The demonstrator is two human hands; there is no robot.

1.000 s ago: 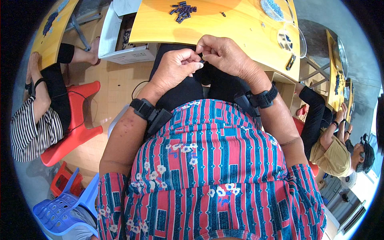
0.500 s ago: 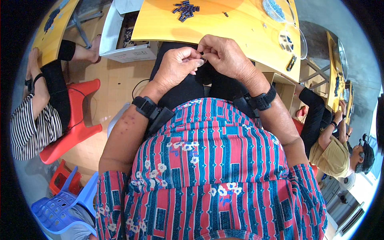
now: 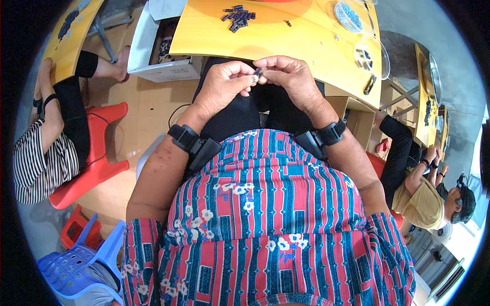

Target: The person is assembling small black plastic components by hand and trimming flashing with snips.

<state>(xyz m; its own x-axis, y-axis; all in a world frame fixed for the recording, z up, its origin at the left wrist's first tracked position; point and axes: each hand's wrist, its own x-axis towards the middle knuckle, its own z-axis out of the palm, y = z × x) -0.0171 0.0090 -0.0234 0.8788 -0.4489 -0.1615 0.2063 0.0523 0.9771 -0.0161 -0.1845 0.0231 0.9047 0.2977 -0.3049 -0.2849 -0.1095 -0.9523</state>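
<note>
Just past the table's front edge, above my lap, my left hand [image 3: 228, 85] and my right hand [image 3: 289, 80] meet fingertip to fingertip. Between their pinched thumbs and forefingers is a small dark plastic piece [image 3: 258, 73], mostly covered by the fingers. Both hands are closed on it. On the yellow table [image 3: 286, 43] beyond them lies a pile of small dark plastic pieces [image 3: 238, 20], with one loose dark piece [image 3: 288, 23] to its right.
At the table's right are a clear bowl of blue bits [image 3: 348, 18], a clear dish [image 3: 358, 60] with small dark and pale pieces, and a longer black part [image 3: 370, 85]. A white cardboard box [image 3: 171, 71] stands left. Co-workers sit on both sides; a red stool [image 3: 97, 148] is at left.
My right hand has turned and lowered slightly, its fingers now straighter. More of the small dark piece shows between my fingertips. The view has shifted a little.
</note>
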